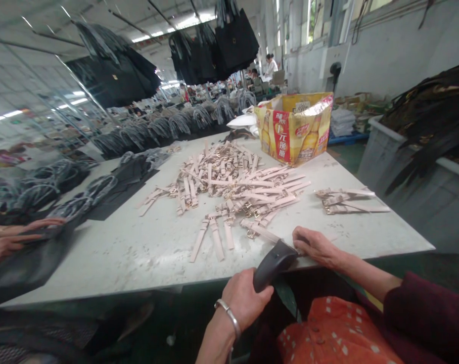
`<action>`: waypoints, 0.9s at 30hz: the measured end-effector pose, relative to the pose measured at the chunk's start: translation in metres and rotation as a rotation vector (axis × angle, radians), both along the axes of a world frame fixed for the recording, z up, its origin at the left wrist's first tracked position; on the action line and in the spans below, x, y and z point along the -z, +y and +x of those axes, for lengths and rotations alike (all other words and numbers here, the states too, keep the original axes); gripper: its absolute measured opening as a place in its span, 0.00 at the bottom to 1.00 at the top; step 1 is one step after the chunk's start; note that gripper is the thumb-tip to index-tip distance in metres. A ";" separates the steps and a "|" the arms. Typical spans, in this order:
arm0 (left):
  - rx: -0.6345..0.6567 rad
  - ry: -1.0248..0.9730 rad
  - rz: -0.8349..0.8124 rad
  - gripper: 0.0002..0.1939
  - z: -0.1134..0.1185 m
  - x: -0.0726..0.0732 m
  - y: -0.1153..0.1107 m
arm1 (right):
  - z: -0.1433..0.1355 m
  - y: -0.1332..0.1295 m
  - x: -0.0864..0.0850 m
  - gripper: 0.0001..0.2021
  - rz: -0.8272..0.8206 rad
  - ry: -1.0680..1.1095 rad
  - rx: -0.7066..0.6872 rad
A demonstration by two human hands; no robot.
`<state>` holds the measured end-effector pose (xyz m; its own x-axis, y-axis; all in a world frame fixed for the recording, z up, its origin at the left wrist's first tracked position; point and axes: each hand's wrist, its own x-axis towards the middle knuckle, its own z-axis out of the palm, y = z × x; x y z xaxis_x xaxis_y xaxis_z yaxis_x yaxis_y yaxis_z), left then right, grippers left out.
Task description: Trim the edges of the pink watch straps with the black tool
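Observation:
My left hand, with a silver bangle at the wrist, is wrapped round the handle of a dark handheld tool at the table's front edge. The fingers of my right hand are bent and pressed together beside the tool's head; what they hold, if anything, is hidden. A pale pink strap with a buckle runs up to the tool's head. Beyond it lies a large heap of pale pink buckled straps. To the right sits a smaller group of such straps.
A yellow and red carton stands at the table's back right. Another person's hands rest on black material at the left. Grey bins stand at the right. Black bags hang overhead beyond the table.

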<state>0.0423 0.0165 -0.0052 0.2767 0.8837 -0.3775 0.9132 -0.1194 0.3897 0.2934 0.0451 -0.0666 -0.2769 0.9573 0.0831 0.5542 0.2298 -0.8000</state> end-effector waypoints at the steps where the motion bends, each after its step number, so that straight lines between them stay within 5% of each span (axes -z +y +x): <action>1: -0.002 -0.005 0.003 0.15 0.001 0.001 0.000 | 0.000 0.000 0.000 0.05 -0.015 0.009 0.004; 8: -0.011 -0.032 0.017 0.17 0.008 0.007 0.002 | 0.001 0.000 -0.003 0.09 0.007 0.016 0.001; 12: -0.046 -0.007 0.033 0.15 -0.004 0.000 -0.001 | 0.002 -0.001 -0.007 0.04 0.000 0.018 -0.040; 18: -0.077 -0.024 -0.019 0.15 -0.019 -0.007 -0.012 | 0.003 -0.003 -0.008 0.09 0.003 0.052 -0.070; 27: -0.038 0.059 -0.079 0.12 0.005 -0.012 -0.006 | 0.005 -0.005 -0.006 0.12 0.008 0.076 -0.082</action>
<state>0.0474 0.0103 0.0064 0.2186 0.8602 -0.4608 0.9380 -0.0551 0.3421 0.2980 0.0401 -0.0609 -0.3466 0.9310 0.1141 0.4709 0.2779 -0.8373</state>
